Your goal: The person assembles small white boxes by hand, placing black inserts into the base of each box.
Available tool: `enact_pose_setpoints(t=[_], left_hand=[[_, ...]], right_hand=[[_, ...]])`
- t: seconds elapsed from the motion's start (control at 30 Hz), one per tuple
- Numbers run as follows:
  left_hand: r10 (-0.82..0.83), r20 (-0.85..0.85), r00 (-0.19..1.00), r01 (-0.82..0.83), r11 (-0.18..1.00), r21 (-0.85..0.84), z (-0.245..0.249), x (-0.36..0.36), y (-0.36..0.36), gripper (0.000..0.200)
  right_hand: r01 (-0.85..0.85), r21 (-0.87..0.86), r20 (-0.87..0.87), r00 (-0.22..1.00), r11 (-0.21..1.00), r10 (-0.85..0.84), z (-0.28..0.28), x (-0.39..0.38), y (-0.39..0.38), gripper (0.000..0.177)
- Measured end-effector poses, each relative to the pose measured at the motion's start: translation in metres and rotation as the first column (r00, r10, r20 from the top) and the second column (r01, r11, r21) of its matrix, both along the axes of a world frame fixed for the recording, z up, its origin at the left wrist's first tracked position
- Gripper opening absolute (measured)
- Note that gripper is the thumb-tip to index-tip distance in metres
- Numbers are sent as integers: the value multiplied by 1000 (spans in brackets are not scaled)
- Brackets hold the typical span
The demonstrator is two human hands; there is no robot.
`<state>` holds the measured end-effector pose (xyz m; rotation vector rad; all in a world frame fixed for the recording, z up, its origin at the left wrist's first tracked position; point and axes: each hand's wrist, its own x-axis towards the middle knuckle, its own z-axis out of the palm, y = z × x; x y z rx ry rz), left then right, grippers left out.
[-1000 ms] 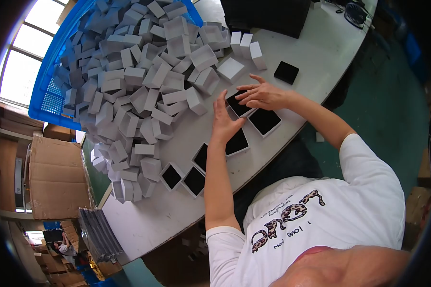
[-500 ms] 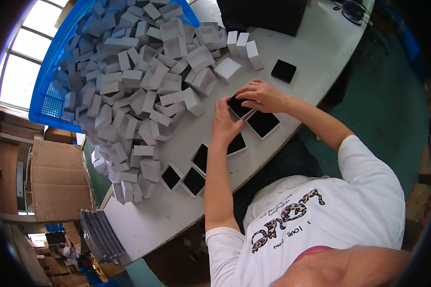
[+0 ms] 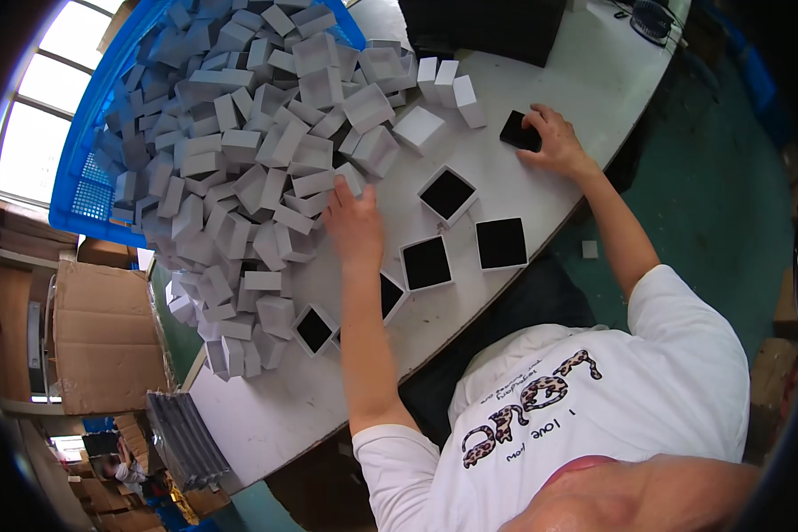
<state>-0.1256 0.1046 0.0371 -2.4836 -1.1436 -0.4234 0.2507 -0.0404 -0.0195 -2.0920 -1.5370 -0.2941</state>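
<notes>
My left hand (image 3: 355,222) reaches to the near edge of the heap of small white boxes (image 3: 239,142), its fingers on a white box (image 3: 349,180). My right hand (image 3: 554,142) has its thumb and fingers around the edges of a black square piece (image 3: 518,133) on the table. Between the hands lie open white boxes with black inside: one (image 3: 448,194) up the table, another (image 3: 426,262) lower, and a third (image 3: 502,244) near the table's edge. More such boxes, one of them whole in view (image 3: 315,329), lie beside and partly behind my left forearm.
A blue crate (image 3: 87,191) stands behind the heap. Three upright white boxes (image 3: 446,83) and a closed-looking one (image 3: 419,130) sit beyond. Further off are a black case (image 3: 488,27) and a small fan (image 3: 652,19). Grey sheets (image 3: 186,439) lean at the table's left end.
My hands have moved apart from the box they were both on. My left hand moved to the heap, my right hand to the black piece. The filled boxes between them now lie spread out.
</notes>
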Motion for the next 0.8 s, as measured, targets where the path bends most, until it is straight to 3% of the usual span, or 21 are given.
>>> enact_pose_setpoints(t=[0.07, 0.1, 0.2, 0.3, 0.4, 0.5, 0.6, 0.7, 0.8], left_hand=[[35, -31, 999, -35, 999, 1, -19, -5, 17, 27], [55, -48, 997, -54, 999, 3, -21, -7, 21, 26], [-18, 151, 988, 30, 997, -74, -28, -17, 25, 23], [152, 440, 885, 71, 890, -450, 2, -14, -8, 28], [-55, 397, 916, 167, 953, -252, -11, -24, -17, 33], [-299, 71, 952, 307, 913, -268, -20, -33, -18, 28], [-408, 234, 883, 451, 875, -177, -20, -34, -28, 29], [32, 543, 839, 132, 957, -260, -9, -17, -45, 45], [338, 284, 897, -170, 859, -483, -17, -21, -37, 69]], right_hand=[[-135, -80, -188, 975, 988, 118, -10, 14, -1, 39], [-141, 7, -162, 977, 990, 140, -14, 16, 1, 39], [-154, 210, -155, 970, 965, 189, -24, 11, 0, 39], [-197, 292, -260, 925, 936, 276, -8, -10, 2, 38], [-324, 326, -287, 861, 888, 419, 15, -41, 9, 36], [-460, 324, -240, 805, 827, 542, 34, -69, 19, 36], [-584, 309, -237, 717, 750, 656, 46, -91, 33, 36], [-705, 277, -156, 638, 653, 754, 47, -112, 55, 40], [-822, 201, -129, 518, 534, 846, 46, -134, 77, 50]])
